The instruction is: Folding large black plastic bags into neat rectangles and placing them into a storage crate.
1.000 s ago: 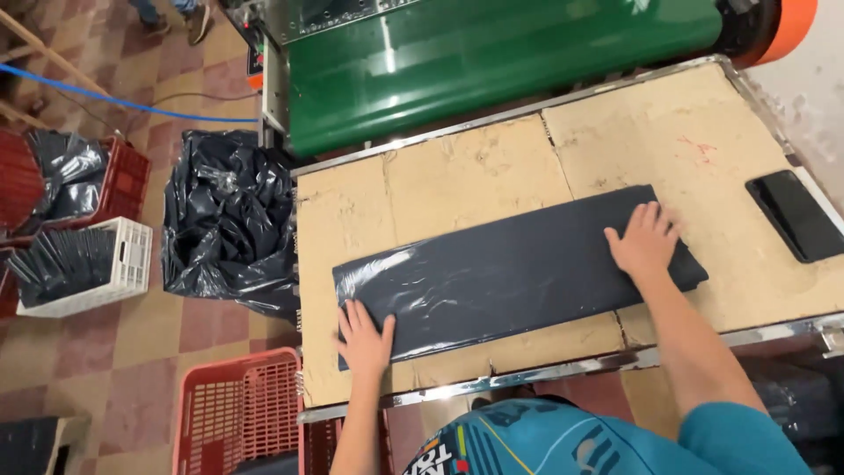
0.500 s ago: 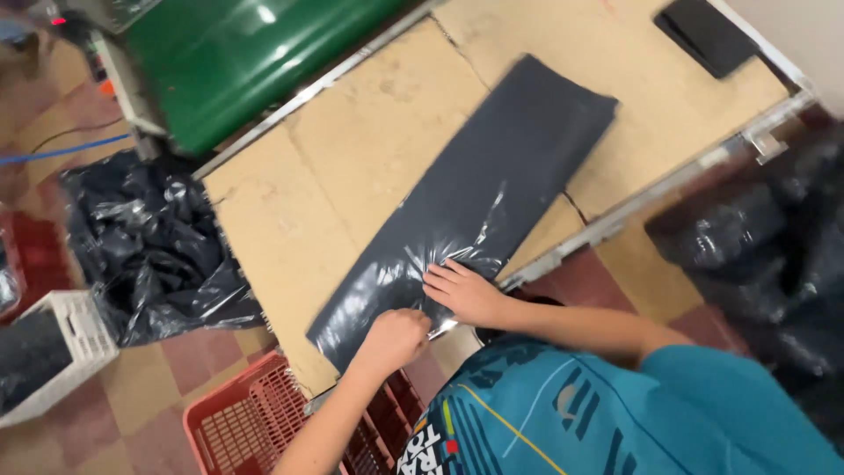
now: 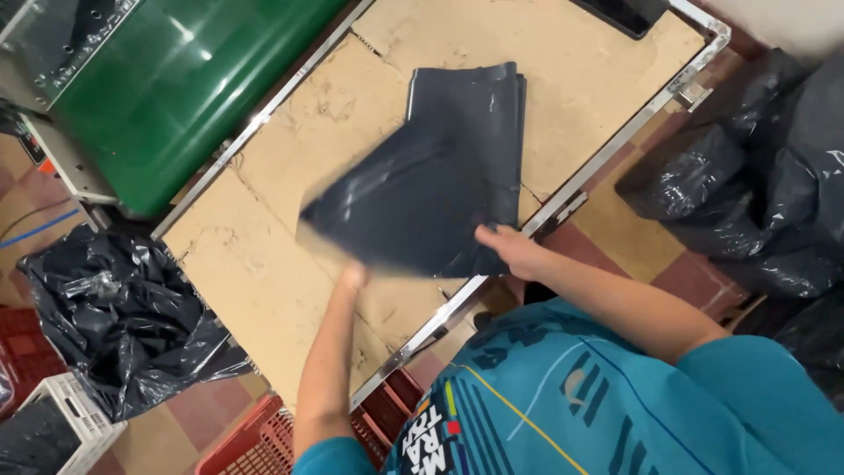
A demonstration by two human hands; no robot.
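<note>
Both hands partly unclear: left hand blurred, fingers hidden under the dark plastic bag, grip undeterminable. Right hand fingers pinch bag's near corner. Bag half-folded on table, extending beyond fingertips.

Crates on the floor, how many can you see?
3. A white crate sits at the bottom left corner, a dark red crate just above it at the left edge, and a red crate below the table. More may be hidden.
</note>
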